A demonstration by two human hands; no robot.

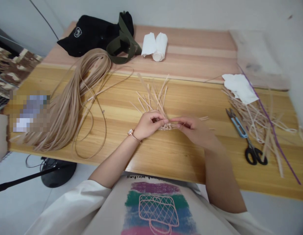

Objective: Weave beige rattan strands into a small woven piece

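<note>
My left hand [149, 124] and my right hand [192, 128] meet at the middle of the wooden table [180, 156]. Between their fingertips they pinch a small woven piece of flat cane strips [167, 127], partly hidden by my fingers. Its loose strip ends [152, 99] fan out upward, away from me. A long bundle of the same pale strips [65, 117] lies to the left of my left hand. A heap of cut strips [256, 117] lies well to the right of my right hand.
Thread snips with black handles [246, 138] and a purple strip [270, 120] lie at the right, by a white cloth [239, 87]. White rolls [157, 46] and a black bag with an olive strap [92, 35] lie at the back. A pixelated patch [30, 112] covers the left table edge.
</note>
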